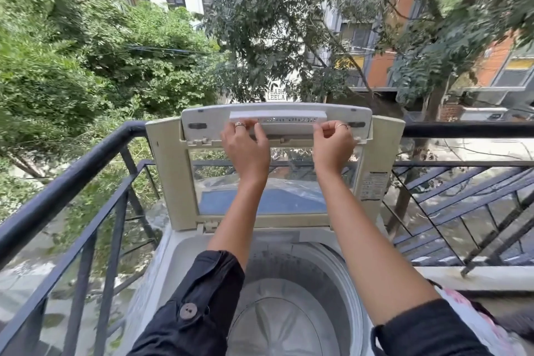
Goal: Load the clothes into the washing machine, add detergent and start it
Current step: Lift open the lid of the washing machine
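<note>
left hand (245,150) and right hand (333,147) each pinch an end of the white strip (277,121) on the lid (171,170); i read its long axis 9-to-3, drum (329,272) at 6.

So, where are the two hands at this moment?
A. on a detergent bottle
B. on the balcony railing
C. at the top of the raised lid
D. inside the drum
C: the left hand and the right hand both pinch the white strip at the top of the lid, which stands raised above the open drum.
</note>
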Action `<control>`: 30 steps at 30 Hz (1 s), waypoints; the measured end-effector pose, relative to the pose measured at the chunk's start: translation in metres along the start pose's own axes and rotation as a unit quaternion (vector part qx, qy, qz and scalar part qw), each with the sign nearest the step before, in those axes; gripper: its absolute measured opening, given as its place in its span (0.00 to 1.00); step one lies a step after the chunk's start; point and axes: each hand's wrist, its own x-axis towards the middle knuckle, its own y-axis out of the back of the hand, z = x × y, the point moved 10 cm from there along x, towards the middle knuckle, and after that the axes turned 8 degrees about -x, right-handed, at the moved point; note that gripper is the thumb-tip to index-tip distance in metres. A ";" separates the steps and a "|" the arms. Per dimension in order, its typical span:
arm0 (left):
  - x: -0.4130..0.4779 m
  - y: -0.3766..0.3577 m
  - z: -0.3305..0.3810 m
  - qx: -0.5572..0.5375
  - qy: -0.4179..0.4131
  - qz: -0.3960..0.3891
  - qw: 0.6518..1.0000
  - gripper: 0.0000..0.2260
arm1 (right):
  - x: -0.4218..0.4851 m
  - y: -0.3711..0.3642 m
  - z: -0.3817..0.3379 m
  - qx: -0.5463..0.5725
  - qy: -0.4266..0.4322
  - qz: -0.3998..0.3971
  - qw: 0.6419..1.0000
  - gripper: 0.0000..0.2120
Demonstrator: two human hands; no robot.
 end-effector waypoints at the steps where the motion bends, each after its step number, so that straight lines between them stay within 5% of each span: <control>1: -0.005 0.001 -0.003 -0.007 0.013 -0.001 1.000 0.10 | -0.003 0.000 0.000 -0.006 -0.002 -0.005 1.000 0.06; 10: -0.043 0.004 -0.011 -0.062 0.025 -0.053 0.996 0.23 | -0.035 0.012 -0.004 -0.038 0.045 -0.046 0.997 0.13; 19: -0.081 -0.010 -0.024 -0.041 0.028 -0.093 0.994 0.26 | -0.060 -0.001 0.013 -0.059 0.113 -0.189 0.974 0.28; 30: -0.120 -0.019 -0.011 -0.066 0.061 -0.092 0.992 0.23 | -0.064 0.040 0.055 -0.017 0.094 -0.187 0.978 0.22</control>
